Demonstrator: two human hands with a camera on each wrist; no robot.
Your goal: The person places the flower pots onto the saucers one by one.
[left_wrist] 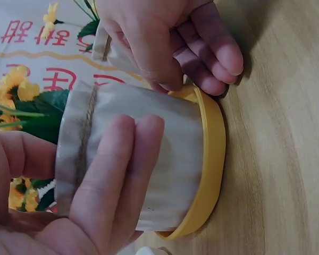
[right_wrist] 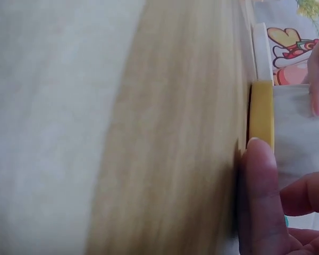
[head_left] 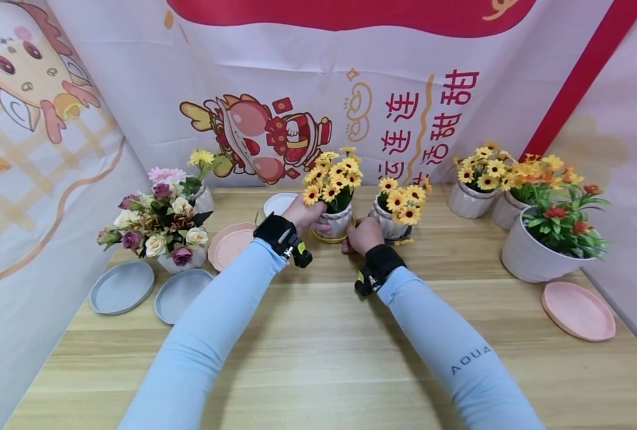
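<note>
Yellow sunflower-like flowers (head_left: 333,179) stand in a whitish pot (left_wrist: 165,143) with a twine band near its rim. A yellow saucer (left_wrist: 215,154) sits round the pot's base on the table. My left hand (head_left: 306,216) grips the pot from the left, two fingers (left_wrist: 117,154) lying along its side. On the other side, my right hand (head_left: 365,235) holds the saucer's edge, a finger (right_wrist: 263,186) against its outer wall and the thumb by the pot. Just right of that hand is another yellow-flowered pot (head_left: 388,224), partly hidden by it.
At left stand mixed roses (head_left: 159,224) in a pot, two grey-blue plates (head_left: 122,288), a pinkish plate (head_left: 229,243) and a white plate (head_left: 279,203). At right are yellow-flowered pots (head_left: 468,200), a large white planter (head_left: 535,254) and a pink plate (head_left: 578,310). A printed cloth hangs behind.
</note>
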